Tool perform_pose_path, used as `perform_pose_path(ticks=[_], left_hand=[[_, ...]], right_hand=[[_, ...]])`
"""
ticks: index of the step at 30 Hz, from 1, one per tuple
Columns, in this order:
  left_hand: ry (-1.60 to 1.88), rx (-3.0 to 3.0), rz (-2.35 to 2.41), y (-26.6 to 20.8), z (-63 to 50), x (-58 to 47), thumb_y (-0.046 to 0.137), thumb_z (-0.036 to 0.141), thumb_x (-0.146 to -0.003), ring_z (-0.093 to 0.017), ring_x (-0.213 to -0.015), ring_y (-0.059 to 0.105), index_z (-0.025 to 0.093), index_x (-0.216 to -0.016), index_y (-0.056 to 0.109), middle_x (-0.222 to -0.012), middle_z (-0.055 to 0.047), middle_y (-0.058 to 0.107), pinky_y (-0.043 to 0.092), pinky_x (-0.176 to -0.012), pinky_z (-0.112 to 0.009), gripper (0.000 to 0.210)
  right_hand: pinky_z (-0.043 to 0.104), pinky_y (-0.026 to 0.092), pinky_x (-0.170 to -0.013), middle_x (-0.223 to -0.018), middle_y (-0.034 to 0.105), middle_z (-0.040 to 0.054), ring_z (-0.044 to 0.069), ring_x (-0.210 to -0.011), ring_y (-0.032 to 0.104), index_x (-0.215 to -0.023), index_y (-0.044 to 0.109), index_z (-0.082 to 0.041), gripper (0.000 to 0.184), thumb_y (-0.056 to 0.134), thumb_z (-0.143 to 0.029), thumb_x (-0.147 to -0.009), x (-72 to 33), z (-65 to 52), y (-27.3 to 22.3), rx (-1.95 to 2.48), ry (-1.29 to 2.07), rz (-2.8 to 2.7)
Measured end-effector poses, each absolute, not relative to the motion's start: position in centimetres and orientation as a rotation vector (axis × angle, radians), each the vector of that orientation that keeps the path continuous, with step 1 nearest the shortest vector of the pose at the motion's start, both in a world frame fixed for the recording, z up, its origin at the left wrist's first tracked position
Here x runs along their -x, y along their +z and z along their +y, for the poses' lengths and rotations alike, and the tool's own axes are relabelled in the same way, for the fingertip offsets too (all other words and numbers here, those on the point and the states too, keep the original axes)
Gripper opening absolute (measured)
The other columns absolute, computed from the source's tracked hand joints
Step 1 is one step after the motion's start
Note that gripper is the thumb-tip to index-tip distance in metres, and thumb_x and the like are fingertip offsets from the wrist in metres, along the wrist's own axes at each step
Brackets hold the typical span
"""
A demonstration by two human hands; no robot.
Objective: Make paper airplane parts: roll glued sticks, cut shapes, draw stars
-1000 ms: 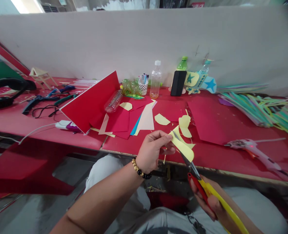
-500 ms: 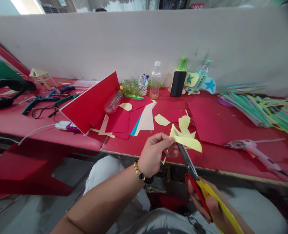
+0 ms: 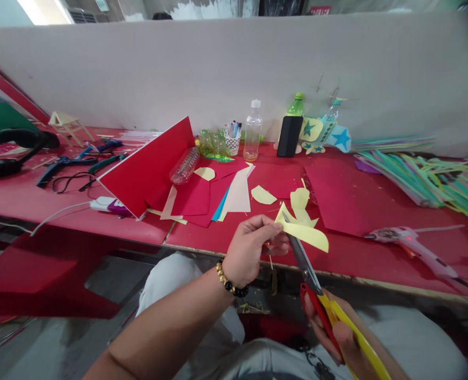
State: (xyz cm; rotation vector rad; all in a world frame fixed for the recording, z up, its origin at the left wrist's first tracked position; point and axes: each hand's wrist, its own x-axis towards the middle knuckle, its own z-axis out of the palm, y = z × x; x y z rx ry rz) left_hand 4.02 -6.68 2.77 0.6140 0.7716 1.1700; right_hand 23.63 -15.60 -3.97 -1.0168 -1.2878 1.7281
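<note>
My left hand (image 3: 253,245), with a beaded bracelet at the wrist, pinches a piece of pale yellow paper (image 3: 307,235) just over the table's front edge. My right hand (image 3: 333,330) grips a pair of scissors (image 3: 307,269) by the red and yellow handles. The scissor blades point up and meet the paper beside my left fingertips; their tips are partly hidden by it. Behind the held piece lie yellow paper scraps (image 3: 299,199) and another cut yellow piece (image 3: 263,195).
Coloured sheets (image 3: 236,192) lie mid-table, with a leaning red board (image 3: 155,163) to their left. A clear bottle (image 3: 252,132), pen cup (image 3: 232,142) and black block (image 3: 288,136) stand at the back. A pink glue gun (image 3: 412,245) and plastic straws (image 3: 420,177) are at right.
A small yellow scrap below my left hand has dropped away towards the floor. My hands, the scissors and the held paper have barely shifted.
</note>
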Motion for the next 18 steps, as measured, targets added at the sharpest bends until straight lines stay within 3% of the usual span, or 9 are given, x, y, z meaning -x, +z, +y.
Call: perform_pose_path(ticks=[6, 12, 18], left_hand=[[1.145, -0.619, 0.764, 2.68, -6.77, -4.07, 0.072, 0.026, -0.071, -0.012, -0.055, 0.061, 0.014, -0.066, 0.057, -0.059, -0.002, 0.064, 0.056, -0.059, -0.026, 0.019], [1.115, -0.615, 0.756, 2.71, -6.93, -4.28, 0.072, 0.024, -0.069, -0.011, -0.054, 0.062, 0.015, -0.065, 0.058, -0.059, -0.002, 0.065, 0.052, -0.054, -0.021, 0.017], [1.066, -0.626, 0.774, 2.95, -6.99, -4.30, 0.071, 0.023, -0.068, -0.012, -0.052, 0.062, 0.015, -0.064, 0.058, -0.057, -0.002, 0.064, 0.053, -0.055, -0.023, 0.017]], right_hand=[[0.021, 0.030, -0.043, -0.053, 0.040, -0.0062, 0.007, -0.042, 0.030, -0.100, 0.058, -0.024, 0.062, 0.056, -0.076, -0.068, -24.16, -15.71, -3.43, 1.102, 1.697, -1.342], [0.021, 0.033, -0.046, -0.074, 0.050, -0.0013, 0.007, -0.049, 0.035, -0.112, 0.058, -0.028, 0.067, 0.063, -0.074, -0.064, -24.31, -15.82, -3.32, 1.130, 1.668, -1.316], [0.020, 0.029, -0.043, -0.065, 0.044, -0.0042, 0.006, -0.047, 0.031, -0.105, 0.057, -0.023, 0.065, 0.059, -0.075, -0.067, -24.42, -15.30, -3.64, 1.074, 1.668, -1.377]])
